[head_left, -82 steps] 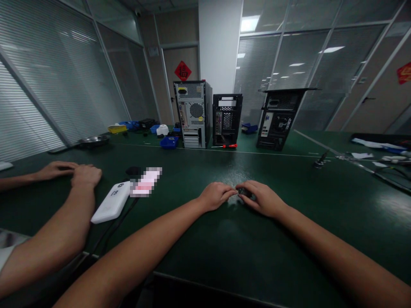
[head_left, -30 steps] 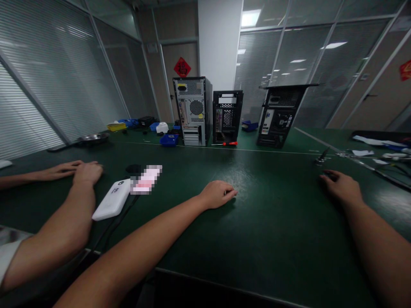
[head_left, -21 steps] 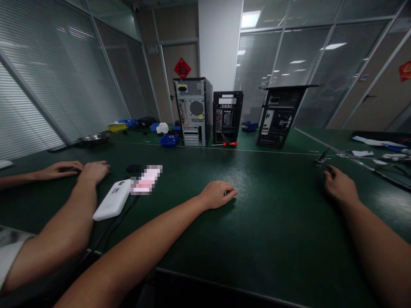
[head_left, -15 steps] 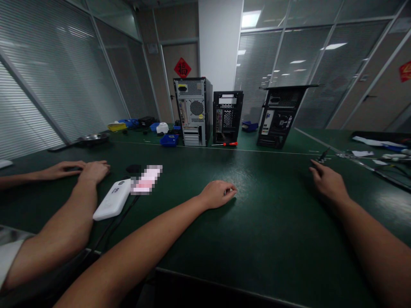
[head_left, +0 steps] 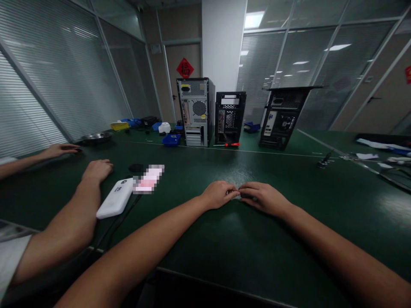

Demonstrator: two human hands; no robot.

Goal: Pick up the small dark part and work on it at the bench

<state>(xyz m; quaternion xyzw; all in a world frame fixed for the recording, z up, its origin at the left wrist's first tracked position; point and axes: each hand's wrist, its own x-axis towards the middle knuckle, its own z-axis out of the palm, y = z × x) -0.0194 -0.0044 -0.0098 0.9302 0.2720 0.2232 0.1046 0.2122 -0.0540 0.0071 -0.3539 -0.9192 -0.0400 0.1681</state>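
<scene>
we have a small thing point(head_left: 238, 195), mostly hidden, at our fingertips over the bench point(head_left: 257, 248). our left hand point(head_left: 220, 194) is curled, thumb and fingers pinched on it; our right hand point(head_left: 265, 198) is half curled beside it, and we cannot tell whether it grips anything. to our left lies a white gadget point(head_left: 116, 199); farther back, a red screwdriver point(head_left: 232, 145) lies before a black computer case point(head_left: 230, 119).

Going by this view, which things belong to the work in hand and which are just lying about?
In the work:
left hand
right hand
small item at their fingertips, too hidden to name

Apparently just lying about:
red-handled screwdriver
three computer towers
white power bank
front blue bin
</scene>
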